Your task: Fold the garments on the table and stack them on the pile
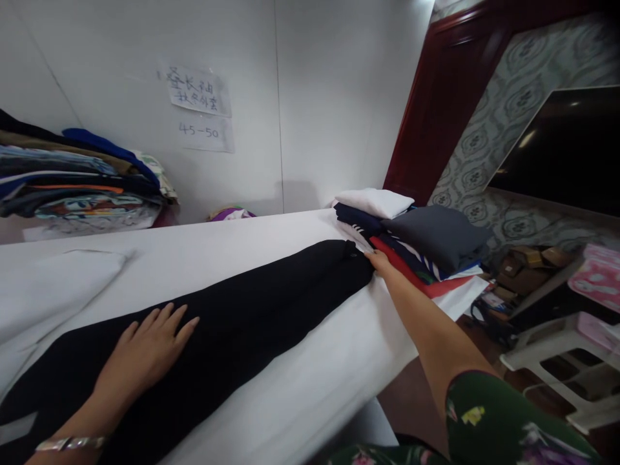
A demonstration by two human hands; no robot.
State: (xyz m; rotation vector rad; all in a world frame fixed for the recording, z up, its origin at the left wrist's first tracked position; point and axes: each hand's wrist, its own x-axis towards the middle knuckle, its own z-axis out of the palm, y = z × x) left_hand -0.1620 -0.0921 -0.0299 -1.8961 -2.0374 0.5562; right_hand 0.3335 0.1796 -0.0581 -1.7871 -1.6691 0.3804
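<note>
A pair of black trousers (261,297), folded lengthwise, lies stretched across the white-covered table (334,355). My left hand (150,345) rests flat on the lower part of the cloth, fingers spread. At the far right end, by the waistband, my right hand (378,261) pinches the edge of the black fabric; its fingertips are partly hidden. Just past that hand stands a stack of folded clothes, with a dark grey garment (438,236) and a white one (375,201) on top. A pale strip (18,427) shows on the black cloth at lower left.
White folded cloth (53,290) lies at the table's left. Behind it rises a tall pile of folded clothes (82,177). Handwritten paper signs (201,106) hang on the white wall. Right of the table are a white plastic stool (557,361), cardboard boxes (527,268) and a wall-mounted screen (566,152).
</note>
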